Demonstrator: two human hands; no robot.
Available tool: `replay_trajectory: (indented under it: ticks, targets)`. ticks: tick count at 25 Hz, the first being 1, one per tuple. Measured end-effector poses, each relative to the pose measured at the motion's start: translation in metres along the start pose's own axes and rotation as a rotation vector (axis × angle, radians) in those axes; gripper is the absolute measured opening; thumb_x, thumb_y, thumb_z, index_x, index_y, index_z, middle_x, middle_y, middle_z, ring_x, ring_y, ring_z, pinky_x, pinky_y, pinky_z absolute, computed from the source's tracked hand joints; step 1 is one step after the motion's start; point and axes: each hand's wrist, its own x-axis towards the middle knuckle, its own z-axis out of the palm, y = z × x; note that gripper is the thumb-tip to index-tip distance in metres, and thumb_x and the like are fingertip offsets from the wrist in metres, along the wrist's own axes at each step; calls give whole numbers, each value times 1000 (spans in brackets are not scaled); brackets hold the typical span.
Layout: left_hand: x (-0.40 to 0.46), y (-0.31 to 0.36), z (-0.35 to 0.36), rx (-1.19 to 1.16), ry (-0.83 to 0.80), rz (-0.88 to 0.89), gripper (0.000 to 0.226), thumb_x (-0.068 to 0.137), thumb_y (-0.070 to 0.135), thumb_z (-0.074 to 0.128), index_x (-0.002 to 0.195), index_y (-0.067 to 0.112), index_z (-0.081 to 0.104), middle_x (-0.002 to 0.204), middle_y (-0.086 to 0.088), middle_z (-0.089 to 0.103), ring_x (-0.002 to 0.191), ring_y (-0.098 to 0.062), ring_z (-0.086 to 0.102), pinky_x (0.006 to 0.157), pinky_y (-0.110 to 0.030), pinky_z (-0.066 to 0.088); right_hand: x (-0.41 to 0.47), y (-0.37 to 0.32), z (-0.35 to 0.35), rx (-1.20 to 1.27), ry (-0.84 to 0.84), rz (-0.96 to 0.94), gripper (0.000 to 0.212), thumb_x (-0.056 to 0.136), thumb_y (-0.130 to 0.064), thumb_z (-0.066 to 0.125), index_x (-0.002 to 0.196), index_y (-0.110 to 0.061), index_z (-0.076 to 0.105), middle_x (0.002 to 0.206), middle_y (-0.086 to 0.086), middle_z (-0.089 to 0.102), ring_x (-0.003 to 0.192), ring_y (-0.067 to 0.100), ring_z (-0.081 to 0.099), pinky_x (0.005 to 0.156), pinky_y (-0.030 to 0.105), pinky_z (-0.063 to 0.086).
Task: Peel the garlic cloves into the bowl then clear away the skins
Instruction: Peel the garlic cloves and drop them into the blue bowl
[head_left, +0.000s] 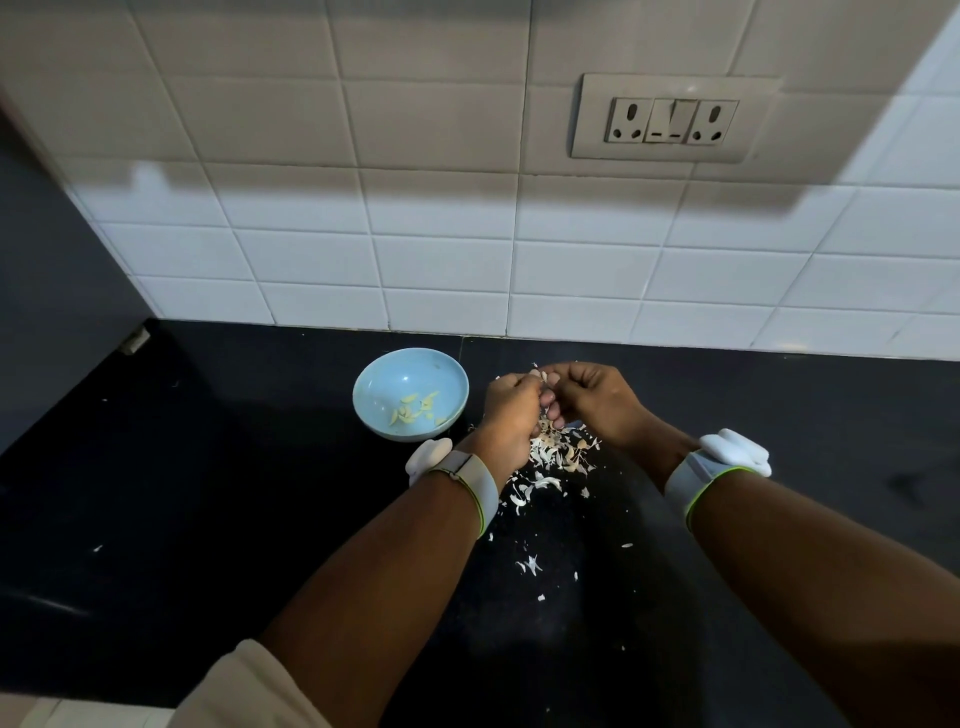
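Near the back edge of the black counter (208, 493), just in front of the tiled wall (441, 270), both hands meet over a heap of skins (558, 452). Left hand (511, 415) and right hand (597, 397) have their fingers curled together around a small pale clove (543, 376), pinching it between them; how much skin it still carries is too small to tell. Left of the hands, toward the same back edge, stands the blue bowl (374, 379), and several peeled cloves (415, 408) lie in its bottom. More skins trail from the heap toward the front edge, scattered in loose flakes. White bands sit on both wrists.

Judging from this, peeling is well under way: a fair batch is already in the bowl and one clove is in hand. Whether unpeeled cloves remain under the heap cannot be told. Clearing has not begun, since every skin still lies on the counter.
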Motion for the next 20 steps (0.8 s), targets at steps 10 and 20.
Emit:
replay_trajectory:
  ticks: [10, 20]
  targets:
    - [1, -8, -6, 542, 75, 74, 35, 97, 31, 50, 70, 9, 59, 64, -3, 54, 67, -26, 53, 59, -37, 45, 6, 8, -9, 261, 239, 142, 6, 103, -13, 60, 106, -10, 65, 95, 9, 71, 78, 19, 71, 59, 29, 59]
    - [-3, -9, 0, 333, -10, 104, 34, 103, 45, 53, 97, 14, 64, 85, 0, 60, 76, -15, 61, 48, -29, 53, 1, 10, -13, 146, 176, 76, 17, 104, -12, 57, 107, -5, 73, 80, 8, 62, 61, 12, 55, 58, 25, 53]
